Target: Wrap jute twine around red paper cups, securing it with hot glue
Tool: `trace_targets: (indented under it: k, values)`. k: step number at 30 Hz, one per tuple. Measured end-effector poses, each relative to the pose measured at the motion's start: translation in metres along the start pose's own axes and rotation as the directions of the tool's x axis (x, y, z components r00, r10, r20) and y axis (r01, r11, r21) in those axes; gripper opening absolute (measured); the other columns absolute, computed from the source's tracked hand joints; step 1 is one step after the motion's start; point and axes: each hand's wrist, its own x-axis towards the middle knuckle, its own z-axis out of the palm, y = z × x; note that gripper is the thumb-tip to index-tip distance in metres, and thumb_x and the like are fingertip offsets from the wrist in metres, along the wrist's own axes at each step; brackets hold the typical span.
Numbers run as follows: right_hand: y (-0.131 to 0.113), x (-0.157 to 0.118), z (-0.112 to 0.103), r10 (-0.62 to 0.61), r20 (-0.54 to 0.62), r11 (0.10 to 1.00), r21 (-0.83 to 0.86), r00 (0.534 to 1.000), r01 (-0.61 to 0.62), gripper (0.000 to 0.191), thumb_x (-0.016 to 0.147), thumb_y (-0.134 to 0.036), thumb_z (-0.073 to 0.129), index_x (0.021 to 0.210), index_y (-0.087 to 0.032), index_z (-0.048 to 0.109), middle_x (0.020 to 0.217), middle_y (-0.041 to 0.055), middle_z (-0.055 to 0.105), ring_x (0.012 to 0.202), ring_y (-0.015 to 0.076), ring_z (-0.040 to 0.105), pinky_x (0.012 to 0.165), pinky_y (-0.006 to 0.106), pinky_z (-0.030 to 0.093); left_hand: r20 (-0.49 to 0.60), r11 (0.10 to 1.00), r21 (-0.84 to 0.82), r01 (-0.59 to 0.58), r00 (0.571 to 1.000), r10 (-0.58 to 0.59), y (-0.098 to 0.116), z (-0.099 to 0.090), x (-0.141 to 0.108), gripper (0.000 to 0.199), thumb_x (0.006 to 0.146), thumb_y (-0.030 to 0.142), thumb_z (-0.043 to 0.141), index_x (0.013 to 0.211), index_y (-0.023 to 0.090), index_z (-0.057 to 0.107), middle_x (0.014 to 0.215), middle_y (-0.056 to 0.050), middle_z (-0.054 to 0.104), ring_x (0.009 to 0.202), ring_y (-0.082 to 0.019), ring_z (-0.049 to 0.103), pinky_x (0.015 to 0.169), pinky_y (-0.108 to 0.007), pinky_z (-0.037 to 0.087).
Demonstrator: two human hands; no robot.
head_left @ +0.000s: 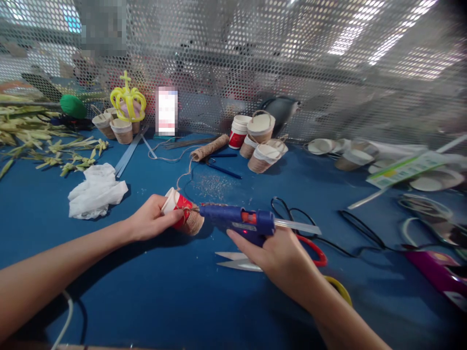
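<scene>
Tilted on its side, a red and white paper cup [185,214] is gripped by my left hand [153,217], its lower part wrapped in brown twine. My right hand [270,248] is closed around a blue hot glue gun [237,220] with a clear glue stick [299,226] out of its back. The gun's nozzle meets the cup's side near my left thumb; whether it touches is hard to tell. A strand of twine [189,167] runs from the cup to a twine roll [211,147] behind. Beneath my right hand lie scissors [241,261] with red handles.
Twine-wrapped cups [264,158] stand at the back centre, others beside a yellow crown [127,99]. A crumpled white cloth [97,190] lies left. A black cord [324,243], a yellow tape roll [339,290] and a purple object [438,277] are at right. Perforated metal [204,63] rises behind.
</scene>
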Motion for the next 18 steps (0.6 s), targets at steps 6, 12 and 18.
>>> trace_targets:
  k: [6, 12, 18]
  values:
    - [-0.007, -0.001, -0.004, 0.078, 0.042, 0.997, 0.015, 0.996, -0.079, 0.012, 0.068, -0.024, 0.054, 0.067, -0.016, 0.062, 0.052, 0.0039, 0.06, 0.047, 0.0163, 0.055, 0.047, 0.028, 0.046, 0.006, 0.995, 0.072, -0.068, 0.998, 0.068, 0.001, -0.001, 0.0, 0.029, 0.077, 0.031, 0.044, 0.072, 0.008, 0.06, 0.056, 0.0, 0.051, 0.049, -0.008, 0.04, 0.045, -0.018, 0.035]
    - [0.0, -0.001, -0.001, 0.102, -0.002, 0.992, 0.073, 0.995, -0.101, 0.015, 0.068, -0.029, 0.056, 0.064, -0.015, 0.06, 0.044, -0.0004, 0.054, 0.038, 0.0115, 0.047, 0.037, 0.023, 0.038, 0.017, 0.968, 0.19, -0.162, 0.987, 0.162, -0.005, -0.002, -0.001, 0.029, 0.078, 0.029, 0.042, 0.07, 0.007, 0.059, 0.052, 0.002, 0.046, 0.045, -0.007, 0.035, 0.041, -0.018, 0.031]
    - [0.012, 0.005, 0.005, 0.072, 0.011, 0.99, 0.12, 0.997, -0.073, 0.023, 0.069, -0.035, 0.054, 0.052, -0.02, 0.054, 0.032, -0.0049, 0.043, 0.033, 0.0099, 0.042, 0.032, 0.022, 0.032, 0.024, 0.931, 0.262, -0.254, 0.966, 0.257, -0.007, -0.002, -0.002, 0.026, 0.079, 0.025, 0.043, 0.065, 0.009, 0.056, 0.051, 0.002, 0.045, 0.046, -0.007, 0.035, 0.041, -0.017, 0.031]
